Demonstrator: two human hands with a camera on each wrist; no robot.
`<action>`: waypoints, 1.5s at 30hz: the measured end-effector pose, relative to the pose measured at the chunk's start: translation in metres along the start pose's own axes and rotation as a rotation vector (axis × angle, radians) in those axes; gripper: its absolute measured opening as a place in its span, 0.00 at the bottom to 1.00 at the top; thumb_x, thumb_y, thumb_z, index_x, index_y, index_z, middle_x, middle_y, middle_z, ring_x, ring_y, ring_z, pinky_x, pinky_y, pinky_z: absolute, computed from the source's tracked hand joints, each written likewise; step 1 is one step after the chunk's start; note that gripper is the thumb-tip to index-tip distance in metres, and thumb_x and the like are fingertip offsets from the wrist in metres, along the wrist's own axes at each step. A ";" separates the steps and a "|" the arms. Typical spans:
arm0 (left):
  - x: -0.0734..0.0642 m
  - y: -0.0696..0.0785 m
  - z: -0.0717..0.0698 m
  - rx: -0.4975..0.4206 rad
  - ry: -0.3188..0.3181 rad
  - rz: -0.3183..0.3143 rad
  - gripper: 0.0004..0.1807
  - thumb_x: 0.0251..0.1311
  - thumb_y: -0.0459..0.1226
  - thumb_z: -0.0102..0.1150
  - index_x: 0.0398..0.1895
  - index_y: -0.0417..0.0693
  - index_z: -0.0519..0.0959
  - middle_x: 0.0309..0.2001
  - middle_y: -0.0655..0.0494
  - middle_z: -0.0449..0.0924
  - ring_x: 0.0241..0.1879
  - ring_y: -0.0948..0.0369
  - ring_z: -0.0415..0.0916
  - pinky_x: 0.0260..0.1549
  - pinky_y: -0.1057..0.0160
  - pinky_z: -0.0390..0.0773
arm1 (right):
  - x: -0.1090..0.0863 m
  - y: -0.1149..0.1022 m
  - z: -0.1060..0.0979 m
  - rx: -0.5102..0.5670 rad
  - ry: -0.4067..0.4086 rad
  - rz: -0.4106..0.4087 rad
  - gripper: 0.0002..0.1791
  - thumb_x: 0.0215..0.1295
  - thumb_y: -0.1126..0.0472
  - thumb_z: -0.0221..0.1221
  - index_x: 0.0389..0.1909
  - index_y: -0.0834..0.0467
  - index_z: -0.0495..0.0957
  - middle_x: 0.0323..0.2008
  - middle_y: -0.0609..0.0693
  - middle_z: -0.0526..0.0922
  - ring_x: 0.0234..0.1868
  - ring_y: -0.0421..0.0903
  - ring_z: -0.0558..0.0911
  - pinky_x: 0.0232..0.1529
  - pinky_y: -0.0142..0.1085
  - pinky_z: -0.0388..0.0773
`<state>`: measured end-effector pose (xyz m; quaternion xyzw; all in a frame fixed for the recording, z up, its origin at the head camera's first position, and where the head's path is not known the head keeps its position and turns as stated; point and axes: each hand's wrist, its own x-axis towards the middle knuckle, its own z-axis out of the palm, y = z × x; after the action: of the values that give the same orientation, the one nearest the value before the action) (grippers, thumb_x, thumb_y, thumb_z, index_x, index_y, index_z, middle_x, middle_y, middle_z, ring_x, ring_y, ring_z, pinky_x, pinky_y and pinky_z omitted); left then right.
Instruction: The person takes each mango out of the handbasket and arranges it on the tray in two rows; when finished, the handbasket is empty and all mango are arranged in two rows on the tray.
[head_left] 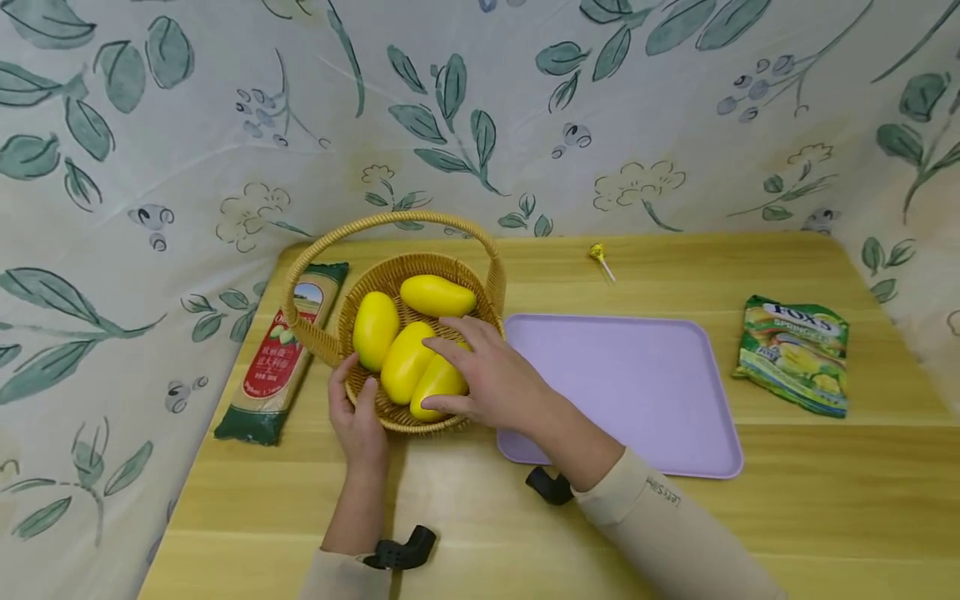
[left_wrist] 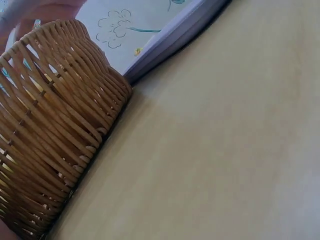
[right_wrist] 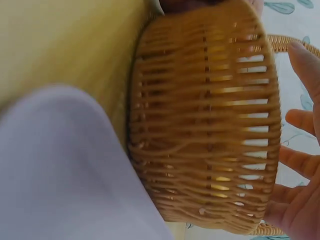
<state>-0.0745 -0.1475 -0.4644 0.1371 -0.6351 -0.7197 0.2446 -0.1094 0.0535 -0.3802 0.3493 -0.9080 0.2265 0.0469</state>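
Several yellow mangoes (head_left: 376,331) lie in a round wicker basket (head_left: 411,429) with a tall arched handle. At the basket's near left side, my left hand (head_left: 360,429) holds the rim, its thumb at the front edge. My right hand (head_left: 491,379) is over the right side of the basket, fingers spread above the two nearer mangoes (head_left: 407,363). The right wrist view shows the spread fingers (right_wrist: 300,162) beyond the rim; whether they touch a mango cannot be told. The left wrist view is largely filled by the basket's woven side (left_wrist: 55,125) and tabletop.
A lilac tray (head_left: 622,392) lies right of the basket, partly under my right forearm. A pasta packet (head_left: 281,358) is to the basket's left, beneath the handle's side. Behind the tray lies a yellow lollipop (head_left: 597,253); a green candy bag (head_left: 793,357) lies far right.
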 end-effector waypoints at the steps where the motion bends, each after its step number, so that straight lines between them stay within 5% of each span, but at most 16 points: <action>1: 0.000 -0.001 0.000 0.001 -0.003 0.010 0.21 0.69 0.29 0.49 0.64 0.36 0.72 0.70 0.48 0.68 0.73 0.60 0.57 0.71 0.57 0.54 | 0.004 0.002 0.000 0.009 -0.032 0.009 0.42 0.59 0.33 0.66 0.70 0.50 0.73 0.75 0.56 0.65 0.72 0.60 0.68 0.70 0.54 0.71; 7: 0.000 -0.004 -0.002 -0.032 -0.018 0.057 0.21 0.67 0.26 0.49 0.63 0.36 0.73 0.67 0.52 0.70 0.71 0.60 0.59 0.71 0.57 0.53 | 0.022 0.014 -0.001 0.067 -0.217 0.067 0.47 0.54 0.31 0.69 0.73 0.47 0.70 0.77 0.54 0.62 0.73 0.61 0.68 0.70 0.55 0.70; 13: 0.001 -0.005 -0.002 -0.056 -0.033 0.073 0.21 0.66 0.25 0.49 0.62 0.35 0.73 0.64 0.54 0.71 0.70 0.59 0.60 0.70 0.58 0.54 | 0.029 0.017 0.001 0.075 -0.310 0.072 0.50 0.49 0.31 0.72 0.72 0.47 0.70 0.75 0.53 0.66 0.71 0.59 0.70 0.70 0.53 0.70; 29: 0.002 -0.006 -0.003 -0.041 -0.038 0.077 0.22 0.63 0.24 0.48 0.62 0.31 0.71 0.62 0.57 0.72 0.68 0.60 0.62 0.68 0.63 0.59 | 0.033 0.021 -0.001 0.069 -0.373 0.015 0.40 0.50 0.45 0.78 0.64 0.54 0.78 0.64 0.56 0.74 0.61 0.52 0.78 0.65 0.45 0.75; 35: 0.002 -0.005 -0.004 -0.027 -0.045 0.052 0.22 0.64 0.25 0.48 0.62 0.33 0.71 0.65 0.52 0.69 0.69 0.61 0.62 0.68 0.64 0.60 | 0.033 0.020 -0.001 0.039 -0.381 0.013 0.40 0.51 0.46 0.77 0.65 0.54 0.77 0.64 0.56 0.76 0.62 0.53 0.78 0.66 0.46 0.74; 45: 0.002 -0.006 -0.004 -0.023 -0.047 0.075 0.22 0.64 0.25 0.48 0.62 0.35 0.72 0.63 0.57 0.71 0.70 0.61 0.60 0.69 0.62 0.57 | 0.032 0.017 -0.003 -0.025 -0.389 0.049 0.44 0.51 0.41 0.76 0.67 0.57 0.75 0.58 0.57 0.77 0.58 0.53 0.78 0.63 0.45 0.75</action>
<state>-0.0747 -0.1514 -0.4705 0.0937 -0.6371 -0.7202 0.2581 -0.1449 0.0465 -0.3769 0.3637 -0.9109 0.1443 -0.1307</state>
